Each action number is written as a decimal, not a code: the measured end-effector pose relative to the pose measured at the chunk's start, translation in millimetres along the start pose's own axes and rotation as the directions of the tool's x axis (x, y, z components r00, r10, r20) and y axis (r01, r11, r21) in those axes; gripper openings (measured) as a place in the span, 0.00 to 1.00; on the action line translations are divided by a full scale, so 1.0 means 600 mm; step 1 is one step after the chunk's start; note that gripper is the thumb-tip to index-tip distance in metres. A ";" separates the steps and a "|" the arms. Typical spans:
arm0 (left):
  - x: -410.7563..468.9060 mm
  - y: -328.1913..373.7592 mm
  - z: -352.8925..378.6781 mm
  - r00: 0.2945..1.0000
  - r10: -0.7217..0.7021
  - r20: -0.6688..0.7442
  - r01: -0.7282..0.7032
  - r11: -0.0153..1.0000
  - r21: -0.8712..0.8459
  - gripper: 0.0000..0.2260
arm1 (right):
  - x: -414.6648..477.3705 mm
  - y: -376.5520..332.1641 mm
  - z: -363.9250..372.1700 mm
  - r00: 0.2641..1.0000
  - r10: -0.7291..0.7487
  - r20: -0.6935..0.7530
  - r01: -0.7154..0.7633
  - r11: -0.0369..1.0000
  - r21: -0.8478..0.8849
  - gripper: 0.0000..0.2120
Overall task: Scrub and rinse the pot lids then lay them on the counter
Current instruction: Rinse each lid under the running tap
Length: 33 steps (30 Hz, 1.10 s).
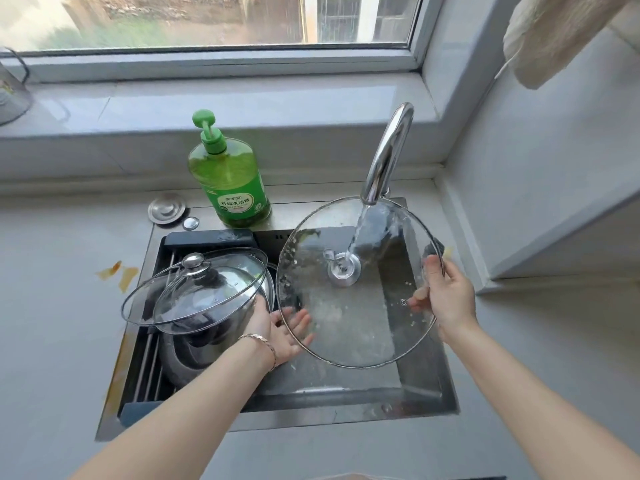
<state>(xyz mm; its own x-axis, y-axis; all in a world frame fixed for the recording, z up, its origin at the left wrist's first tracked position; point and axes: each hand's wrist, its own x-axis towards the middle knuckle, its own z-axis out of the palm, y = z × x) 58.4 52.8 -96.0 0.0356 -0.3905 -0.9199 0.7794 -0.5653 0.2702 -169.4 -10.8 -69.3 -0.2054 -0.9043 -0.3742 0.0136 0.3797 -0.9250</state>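
Item: large glass lid (349, 317), steel-rimmed, held tilted over the sink (346, 417), with the faucet (388, 154) stream striking near its centre knob. Right hand (446, 299) pinches the right rim, thumb over the edge. Left hand (287, 330) lies straight-fingered, palm up, against the lower-left rim. Hands well apart, one on each side.

Handling, by judgement: rigid, fairly heavy, breakable, slick with water and flecked with residue. Best taken at the metal rim with both hands, or by the knob.

Also present: second glass lid (194, 289) stacked on cookware (187, 355) at the sink's left; green soap bottle (230, 178) at the rear edge; counter (52, 341) alongside.
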 end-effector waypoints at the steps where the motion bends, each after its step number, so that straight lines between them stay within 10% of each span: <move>1: -0.003 0.005 0.000 1.000 0.031 0.000 -0.031 0.999 -0.010 0.26 | 0.001 0.004 -0.001 1.000 -0.014 0.007 0.014 1.000 0.003 0.09; 10: -0.070 0.085 0.005 0.942 0.332 0.055 -0.334 0.897 0.289 0.26 | -0.012 0.089 0.046 0.976 0.217 0.022 -0.218 0.975 0.044 0.16; 18: -0.100 0.109 0.024 0.970 0.212 0.118 -0.240 0.908 0.343 0.32 | -0.051 0.149 0.090 0.811 0.573 0.120 -0.578 0.816 0.006 0.16; 24: -0.108 0.074 0.010 0.982 0.178 -0.068 -0.165 0.973 0.161 0.15 | -0.041 0.096 0.045 0.811 0.585 -0.011 -0.582 0.806 -0.107 0.18; 33: -0.104 0.094 -0.021 0.977 0.143 -0.155 -0.124 0.984 0.129 0.18 | -0.097 -0.072 0.026 0.852 0.506 0.133 -0.503 0.862 -0.055 0.10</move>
<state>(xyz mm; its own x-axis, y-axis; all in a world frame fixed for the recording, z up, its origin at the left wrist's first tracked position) 108.0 54.6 -27.1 0.2434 -0.3502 -0.9045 0.6817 -0.6016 0.4164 -142.7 22.6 -8.7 -0.0383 -0.6044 -0.7957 0.0613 0.7934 -0.6056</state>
